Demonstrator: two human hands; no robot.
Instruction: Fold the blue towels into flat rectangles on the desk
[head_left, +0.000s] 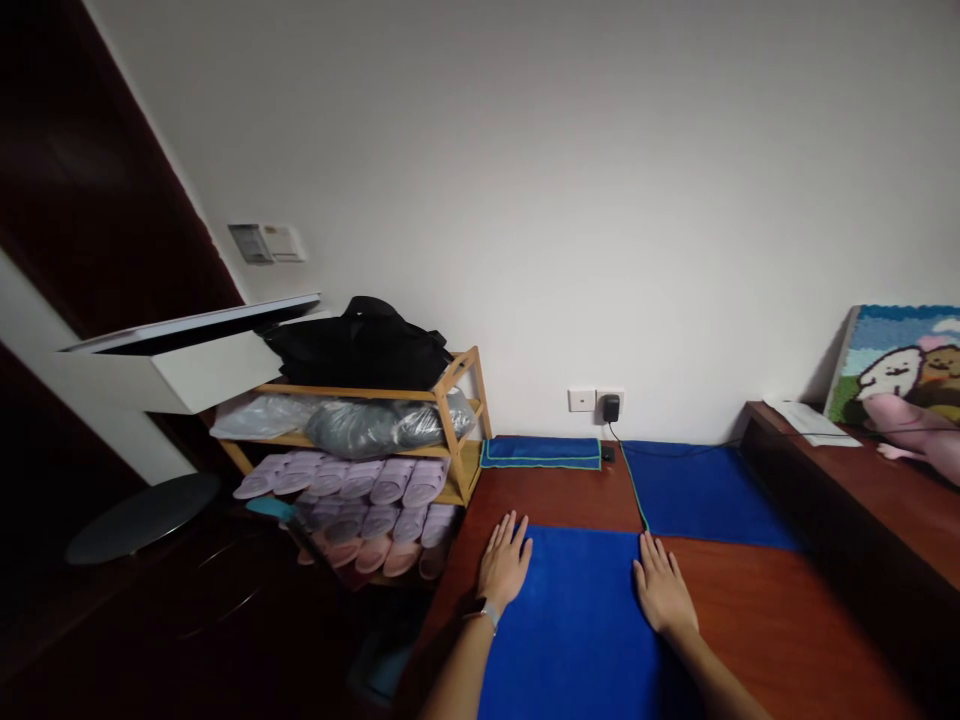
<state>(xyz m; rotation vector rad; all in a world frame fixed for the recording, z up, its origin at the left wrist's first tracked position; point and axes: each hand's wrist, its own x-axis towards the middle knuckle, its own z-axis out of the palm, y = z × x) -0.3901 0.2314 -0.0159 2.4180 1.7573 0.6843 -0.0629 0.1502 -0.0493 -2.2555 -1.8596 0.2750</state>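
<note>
A plain blue cloth [574,630] lies spread flat on the reddish-brown wooden table [757,600]. On its far left corner rests my left hand [505,568], palm down with fingers stretched out and a watch on the wrist. My right hand [664,585] lies flat across the far right corner, its fingers extended. Behind, near the wall, is a folded blue cloth [541,453] with green edging. To the right of that, another blue cloth [705,490] with a green edge is laid out flat.
A wooden rack [450,420] with slippers [390,480], wrapped bundles and a black bag [364,345] stands left of the table. A black plug adapter [611,408] sits in the wall socket. At right, a raised ledge carries a pink plush toy [911,435] and a picture [900,365].
</note>
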